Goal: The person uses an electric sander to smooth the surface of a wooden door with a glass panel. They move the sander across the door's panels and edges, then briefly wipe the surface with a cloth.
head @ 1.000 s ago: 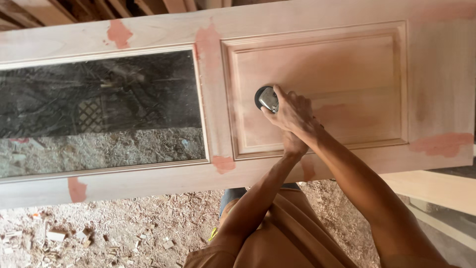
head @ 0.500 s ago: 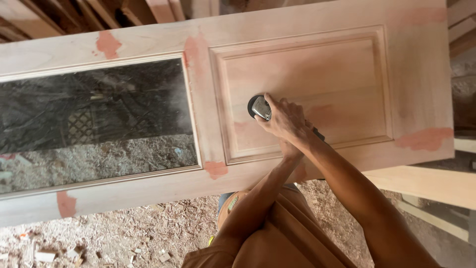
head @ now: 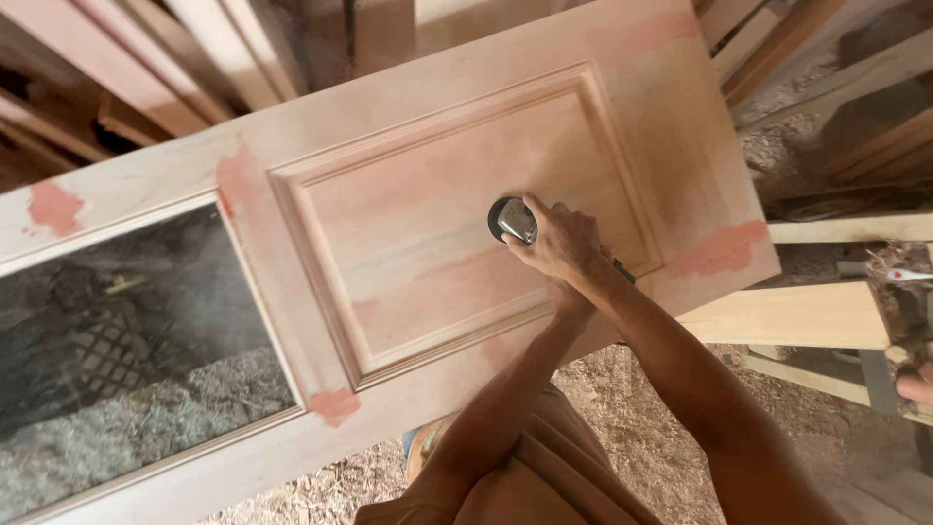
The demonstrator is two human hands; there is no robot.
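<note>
A pale wooden door (head: 680,146) lies flat, its raised panel (head: 418,233) dusty and marked with reddish filler. A small power sander (head: 510,219) with a dark round head rests on the panel's right part. My right hand (head: 559,243) grips the sander from above, just behind the head. My left hand (head: 571,297) comes up under my right wrist to the tool's dark rear body and is mostly covered there.
The door's left half is a glazed opening (head: 126,369) showing wood shavings below. Reddish filler patches (head: 724,251) dot the frame. Planks (head: 787,316) lie to the right, stacked timber (head: 224,49) behind. Sawdust covers the floor (head: 632,418).
The sander and both hands have moved from the left side of the raised panel towards its right side. The view has swung, so the door now looks tilted.
</note>
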